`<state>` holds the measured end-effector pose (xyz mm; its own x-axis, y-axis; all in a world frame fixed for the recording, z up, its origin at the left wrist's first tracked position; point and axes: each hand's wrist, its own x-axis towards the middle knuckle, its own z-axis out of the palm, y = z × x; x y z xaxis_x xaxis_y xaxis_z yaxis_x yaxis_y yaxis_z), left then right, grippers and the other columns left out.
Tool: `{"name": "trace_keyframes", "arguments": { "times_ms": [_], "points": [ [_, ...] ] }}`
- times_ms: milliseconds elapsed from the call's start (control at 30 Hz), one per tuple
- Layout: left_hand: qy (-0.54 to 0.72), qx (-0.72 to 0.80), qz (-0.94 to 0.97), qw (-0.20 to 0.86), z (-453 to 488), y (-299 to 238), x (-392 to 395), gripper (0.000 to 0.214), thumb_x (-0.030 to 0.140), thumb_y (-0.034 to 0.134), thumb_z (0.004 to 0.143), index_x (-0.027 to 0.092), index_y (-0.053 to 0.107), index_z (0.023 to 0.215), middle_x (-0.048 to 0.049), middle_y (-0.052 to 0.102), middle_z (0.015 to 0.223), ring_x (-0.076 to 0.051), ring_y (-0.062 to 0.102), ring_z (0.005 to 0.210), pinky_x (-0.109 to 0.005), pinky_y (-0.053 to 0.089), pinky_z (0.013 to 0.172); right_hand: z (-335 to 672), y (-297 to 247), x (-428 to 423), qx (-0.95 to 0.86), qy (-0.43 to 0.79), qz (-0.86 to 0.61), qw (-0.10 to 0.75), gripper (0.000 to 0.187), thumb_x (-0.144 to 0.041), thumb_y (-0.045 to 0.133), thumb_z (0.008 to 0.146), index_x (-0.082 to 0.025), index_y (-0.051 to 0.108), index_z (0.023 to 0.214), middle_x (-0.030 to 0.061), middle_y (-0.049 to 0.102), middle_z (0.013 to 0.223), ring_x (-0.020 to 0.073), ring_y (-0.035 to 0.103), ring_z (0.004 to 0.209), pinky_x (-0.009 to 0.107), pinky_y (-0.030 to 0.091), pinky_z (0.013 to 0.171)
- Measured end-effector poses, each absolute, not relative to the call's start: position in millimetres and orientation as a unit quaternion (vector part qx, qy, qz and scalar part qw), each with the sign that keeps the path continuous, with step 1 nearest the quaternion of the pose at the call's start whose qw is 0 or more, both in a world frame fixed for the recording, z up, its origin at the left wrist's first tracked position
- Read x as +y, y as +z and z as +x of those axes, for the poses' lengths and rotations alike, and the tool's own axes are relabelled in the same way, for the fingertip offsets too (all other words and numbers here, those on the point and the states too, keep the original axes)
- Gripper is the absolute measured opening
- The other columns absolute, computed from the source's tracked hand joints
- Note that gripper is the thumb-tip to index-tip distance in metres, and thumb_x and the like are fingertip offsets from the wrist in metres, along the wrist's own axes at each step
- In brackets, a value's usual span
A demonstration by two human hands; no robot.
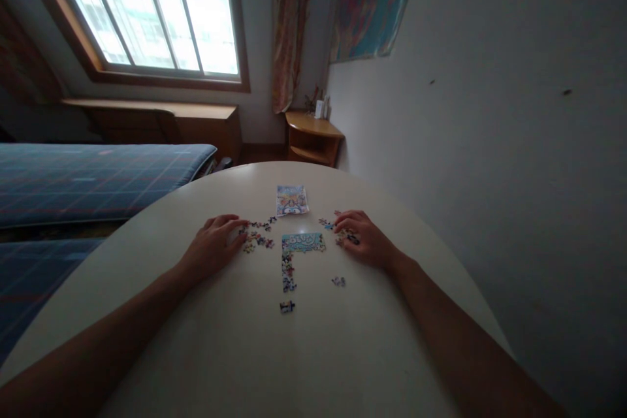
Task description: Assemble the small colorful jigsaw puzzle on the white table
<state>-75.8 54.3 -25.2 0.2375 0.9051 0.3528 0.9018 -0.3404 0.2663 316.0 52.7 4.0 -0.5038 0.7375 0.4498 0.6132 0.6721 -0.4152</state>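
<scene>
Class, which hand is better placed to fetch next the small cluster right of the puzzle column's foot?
Right, probably: the small cluster lies close to the right hand, while the left hand is across the partly assembled puzzle.

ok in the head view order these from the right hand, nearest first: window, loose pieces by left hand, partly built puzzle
1. partly built puzzle, just left of the right hand
2. loose pieces by the left hand, past the puzzle
3. window, far off, upper left

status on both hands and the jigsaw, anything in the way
Left hand at left-side loose pieces; right hand at right-side loose pieces. Jigsaw partly joined, top strip and left column. Picture sheet beyond it, not covering it.
</scene>
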Motion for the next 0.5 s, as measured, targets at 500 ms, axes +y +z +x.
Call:
{"name": "trace_keyframes", "arguments": {
  "times_ms": [500],
  "points": [
    [0.223,0.58,0.784,0.011,-74.8,-23.8,54.6,0.044,0.049,0.046,0.091,0.025,0.069,0.12,-0.0094,0.062,0.128,-0.033,0.055,0.119,-0.05,0.044,0.106,308.2,8.0,47.4,-0.891,0.121,-0.346,0.269,0.015,-0.017,0.074,0.075,-0.03,0.078,0.081,0.0016,0.068,0.089,0.0218,0.058,0.104,0.045,0.04,0.105]
  ]
}}
